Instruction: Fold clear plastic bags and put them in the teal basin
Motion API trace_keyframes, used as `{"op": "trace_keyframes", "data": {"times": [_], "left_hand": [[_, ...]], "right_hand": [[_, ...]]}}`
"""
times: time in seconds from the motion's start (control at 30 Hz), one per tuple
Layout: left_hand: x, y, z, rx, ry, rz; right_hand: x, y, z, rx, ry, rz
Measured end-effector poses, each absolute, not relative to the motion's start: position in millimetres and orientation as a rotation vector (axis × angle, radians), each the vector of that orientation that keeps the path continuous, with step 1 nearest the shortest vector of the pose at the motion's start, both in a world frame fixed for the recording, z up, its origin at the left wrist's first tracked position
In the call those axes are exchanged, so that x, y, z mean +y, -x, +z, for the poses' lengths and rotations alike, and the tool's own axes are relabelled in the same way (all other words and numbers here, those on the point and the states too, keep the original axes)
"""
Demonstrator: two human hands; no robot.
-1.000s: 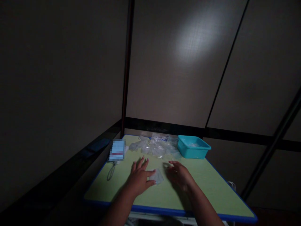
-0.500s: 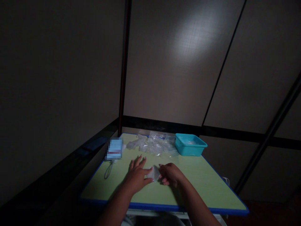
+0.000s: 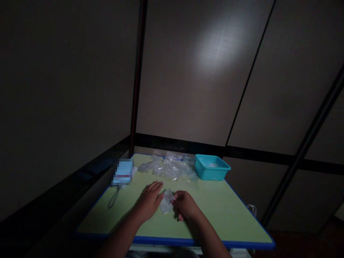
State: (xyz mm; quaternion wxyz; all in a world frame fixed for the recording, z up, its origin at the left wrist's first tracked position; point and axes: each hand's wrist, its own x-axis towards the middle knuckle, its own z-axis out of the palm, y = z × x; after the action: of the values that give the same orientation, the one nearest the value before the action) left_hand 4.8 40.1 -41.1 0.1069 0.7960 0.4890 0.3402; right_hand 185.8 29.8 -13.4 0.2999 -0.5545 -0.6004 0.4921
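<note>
A small clear plastic bag (image 3: 166, 204) lies near the middle of the table, between my two hands. My right hand (image 3: 185, 205) pinches its right edge between thumb and fingers, the other fingers curled under. On the left side, my left hand (image 3: 151, 199) is open, with fingers stretched out toward the back and held above or against the tabletop. Its thumb reaches the bag's left edge; whether it presses on the bag I cannot tell. Past both hands spreads a loose pile of clear plastic bags (image 3: 172, 169).
The light green table (image 3: 220, 218) has a blue rim. A turquoise plastic basket (image 3: 212, 173) with something pale inside stands at the back right. A blurred-out blue item (image 3: 123, 172) with a strap (image 3: 114, 198) sits at the left edge. Dark wall panels (image 3: 185, 79) rise behind.
My left hand's thumb and fingers have eased off the small bag, and the fingers now lie straighter and closer together. More of the bag shows. My right hand keeps its pinch; the view shifted slightly.
</note>
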Motion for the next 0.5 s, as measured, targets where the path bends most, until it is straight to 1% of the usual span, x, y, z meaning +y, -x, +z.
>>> {"op": "trace_keyframes", "data": {"times": [0.07, 0.17, 0.27, 0.37, 0.5], "left_hand": [[47.1, -9.0, -41.1, 1.316, -2.164, 1.083], [56.1, -18.9, -32.8, 1.127, -1.945, 1.070], [67.1, -31.8, -19.2, 1.005, -1.940, 0.958], [81.9, -45.6, -7.3, 0.930, -1.964, 0.874], [98.2, -62.2, 2.2, 0.905, -1.977, 0.886]], "right_hand": [[29.3, -189.5, -16.7, -1.609, 1.394, 1.297], [33.7, -197.4, -23.4, -1.626, 1.301, 1.246], [42.4, -206.9, -30.9, -1.583, 1.249, 1.162], [49.1, -215.4, -35.7, -1.517, 1.188, 1.008], [49.5, -221.5, -34.8, -1.428, 1.143, 0.822]]}}
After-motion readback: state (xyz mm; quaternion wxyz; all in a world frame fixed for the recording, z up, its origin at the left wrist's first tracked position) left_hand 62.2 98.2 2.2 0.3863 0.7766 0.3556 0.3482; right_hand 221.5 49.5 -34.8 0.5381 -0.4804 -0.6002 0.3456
